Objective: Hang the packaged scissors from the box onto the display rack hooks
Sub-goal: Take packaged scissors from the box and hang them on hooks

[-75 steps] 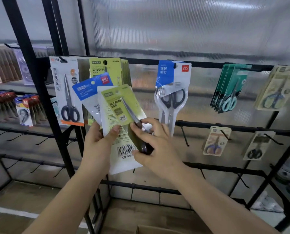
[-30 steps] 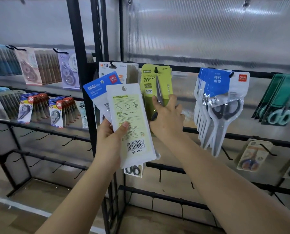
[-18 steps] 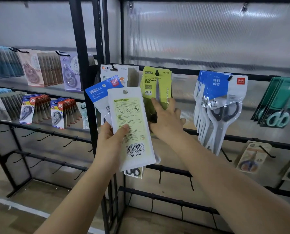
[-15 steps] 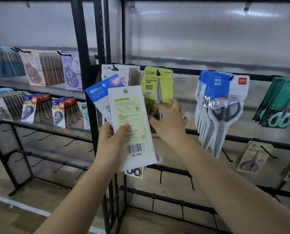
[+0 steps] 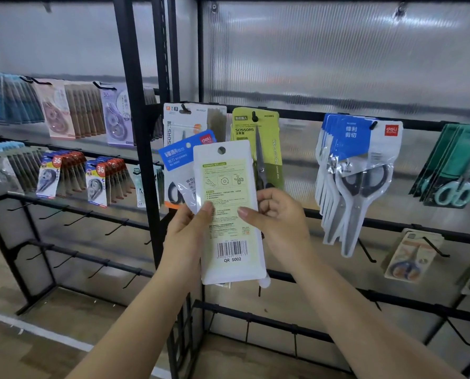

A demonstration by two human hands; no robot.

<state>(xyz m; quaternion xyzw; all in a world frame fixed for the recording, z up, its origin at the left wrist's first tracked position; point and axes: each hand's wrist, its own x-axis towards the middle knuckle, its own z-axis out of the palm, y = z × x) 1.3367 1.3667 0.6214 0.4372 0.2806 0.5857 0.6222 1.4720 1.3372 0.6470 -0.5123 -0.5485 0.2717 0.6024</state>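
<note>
I hold a white-and-green scissors pack [image 5: 229,214] back side up, barcode toward me, in front of the black display rack [image 5: 135,132]. My left hand [image 5: 190,228] grips its left edge together with a blue-topped scissors pack [image 5: 182,157] fanned out behind it. My right hand [image 5: 276,214] pinches the pack's right edge, thumb on the printed face. Behind them a green scissors pack [image 5: 264,140] hangs on a top-rail hook, beside a white scissors pack [image 5: 184,121] on the hook to its left. The box is out of sight.
Blue-and-white scissors packs [image 5: 359,170] hang in a bunch to the right, teal ones [image 5: 458,170] farther right, small packs [image 5: 409,255] lower right. Correction-tape packs [image 5: 64,176] fill the left bay. Bare hooks [image 5: 113,228] stick out from the lower rails.
My right hand has let go of the green pack, which now hangs on the hook, and has come down to pinch the right edge of the white-and-green pack in my left hand.
</note>
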